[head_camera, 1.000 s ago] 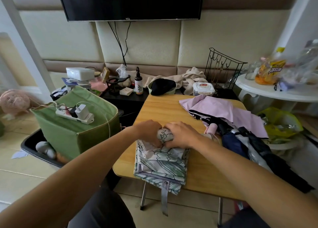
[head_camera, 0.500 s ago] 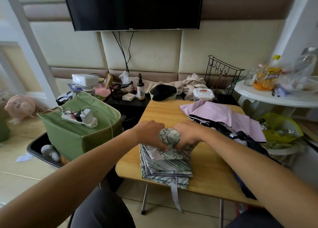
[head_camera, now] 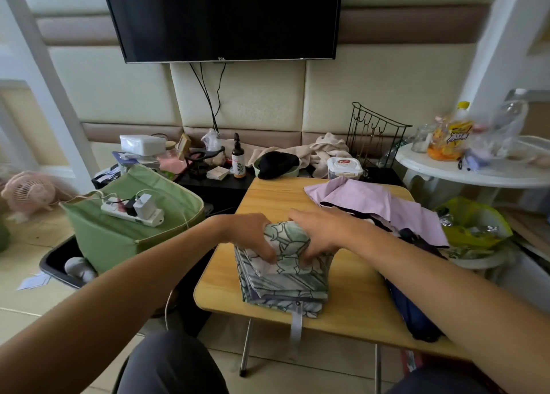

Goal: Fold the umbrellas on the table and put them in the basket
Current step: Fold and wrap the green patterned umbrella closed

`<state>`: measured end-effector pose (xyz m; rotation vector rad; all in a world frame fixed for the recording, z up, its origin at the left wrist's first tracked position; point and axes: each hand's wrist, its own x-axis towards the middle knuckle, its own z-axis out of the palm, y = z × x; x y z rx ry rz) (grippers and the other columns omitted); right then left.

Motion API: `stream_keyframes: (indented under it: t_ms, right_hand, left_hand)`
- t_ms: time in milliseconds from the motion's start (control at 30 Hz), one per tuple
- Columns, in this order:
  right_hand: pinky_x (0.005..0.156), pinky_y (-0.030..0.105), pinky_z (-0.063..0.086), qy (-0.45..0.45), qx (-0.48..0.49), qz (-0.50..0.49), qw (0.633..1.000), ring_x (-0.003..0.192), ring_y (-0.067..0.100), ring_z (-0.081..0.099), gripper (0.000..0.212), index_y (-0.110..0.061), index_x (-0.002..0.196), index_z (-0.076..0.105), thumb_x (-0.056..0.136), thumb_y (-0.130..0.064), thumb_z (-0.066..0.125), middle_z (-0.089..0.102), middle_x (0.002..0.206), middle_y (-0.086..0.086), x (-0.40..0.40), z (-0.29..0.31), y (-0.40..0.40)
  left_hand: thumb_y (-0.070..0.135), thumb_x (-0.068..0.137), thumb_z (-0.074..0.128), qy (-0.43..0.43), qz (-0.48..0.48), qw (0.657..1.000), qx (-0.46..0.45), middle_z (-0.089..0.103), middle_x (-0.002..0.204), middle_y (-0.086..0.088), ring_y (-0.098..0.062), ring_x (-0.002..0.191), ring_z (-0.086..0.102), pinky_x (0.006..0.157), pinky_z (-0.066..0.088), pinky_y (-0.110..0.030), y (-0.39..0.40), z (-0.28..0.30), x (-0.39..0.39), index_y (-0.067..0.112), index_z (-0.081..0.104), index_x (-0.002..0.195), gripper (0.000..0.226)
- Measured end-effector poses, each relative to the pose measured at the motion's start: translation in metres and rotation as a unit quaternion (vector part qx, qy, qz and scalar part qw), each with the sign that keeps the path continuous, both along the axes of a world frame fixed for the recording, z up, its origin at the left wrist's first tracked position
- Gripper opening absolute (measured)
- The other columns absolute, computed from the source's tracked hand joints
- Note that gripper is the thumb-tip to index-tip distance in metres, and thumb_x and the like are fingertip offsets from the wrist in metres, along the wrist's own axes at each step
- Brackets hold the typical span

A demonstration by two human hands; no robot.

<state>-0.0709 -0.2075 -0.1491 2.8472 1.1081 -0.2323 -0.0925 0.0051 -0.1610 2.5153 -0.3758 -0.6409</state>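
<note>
A green-and-white leaf-print umbrella (head_camera: pixel 285 271) lies folded flat on the wooden table (head_camera: pixel 354 307), its strap hanging over the near edge. My left hand (head_camera: pixel 250 236) grips the rolled far end from the left. My right hand (head_camera: pixel 321 233) curls over the same roll from the right. A pink umbrella (head_camera: pixel 372 203) lies spread at the table's back right, and a dark navy umbrella (head_camera: pixel 413 313) lies along the right edge, partly hidden by my right forearm. A green fabric basket (head_camera: pixel 119 239) stands on the floor to the left, with a power strip (head_camera: pixel 131 212) on it.
A black side table behind holds a brown bottle (head_camera: pixel 238 158), a black cap (head_camera: pixel 278 163), a wipes box (head_camera: pixel 345 167) and a wire rack (head_camera: pixel 375 137). A white round table (head_camera: pixel 476 170) with bottles stands at the right, a yellow-green bag (head_camera: pixel 473 224) below it. A pink fan (head_camera: pixel 28 191) sits far left.
Both hands have rolled the leaf-print umbrella's far end toward me, so the roll is thicker. The camera has tilted up and the view has shifted.
</note>
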Motion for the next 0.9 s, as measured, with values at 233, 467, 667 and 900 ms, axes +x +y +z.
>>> stream_keyframes:
  t_ms: [233, 467, 667, 900]
  right_hand:
    - [0.05, 0.029, 0.033, 0.033, -0.032, -0.004, 0.999, 0.074, 0.019, 0.052, 0.032, -0.026, 0.087, 0.049, 0.076, -0.03, 0.079, 0.051, 0.082, -0.006, -0.006, 0.001, -0.008]
    - [0.066, 0.031, 0.052, 0.146, 0.019, -0.018, 0.989, 0.082, 0.017, 0.062, 0.028, -0.022, 0.095, 0.061, 0.074, -0.016, 0.08, 0.064, 0.088, -0.007, 0.009, 0.002, -0.03]
    - [0.083, 0.049, 0.06, 0.164, -0.004, -0.009, 0.986, 0.095, 0.023, 0.068, 0.038, -0.032, 0.1, 0.064, 0.065, -0.035, 0.078, 0.071, 0.103, -0.001, 0.019, -0.019, -0.026]
    - [0.085, 0.044, 0.059, 0.17, -0.014, -0.01, 0.985, 0.095, 0.023, 0.068, 0.03, -0.032, 0.097, 0.065, 0.074, -0.028, 0.084, 0.072, 0.105, 0.0, 0.023, -0.013, -0.021]
  left_hand:
    - [0.042, 0.076, 0.087, 0.093, -0.022, 0.995, 0.011, 0.078, 0.105, 0.008, -0.017, 0.099, 0.073, 0.082, 0.057, -0.026, -0.007, 0.002, 0.001, 0.025, 0.075, 0.111, 0.041]
    - [0.071, 0.067, 0.081, -0.249, 0.005, 0.956, 0.156, 0.065, 0.096, 0.004, -0.017, 0.082, 0.059, 0.065, 0.047, -0.033, -0.027, -0.032, -0.016, 0.023, 0.057, 0.107, 0.067]
    - [0.036, 0.075, 0.089, -0.201, -0.068, 0.969, 0.124, 0.063, 0.117, -0.001, -0.022, 0.103, 0.059, 0.079, 0.047, -0.033, -0.004, -0.046, -0.009, 0.019, 0.052, 0.125, 0.065]
    - [0.075, 0.086, 0.059, -0.04, -0.056, 0.998, -0.003, 0.064, 0.121, 0.006, -0.015, 0.109, 0.062, 0.096, 0.05, -0.037, -0.019, 0.0, -0.01, 0.026, 0.06, 0.129, 0.065]
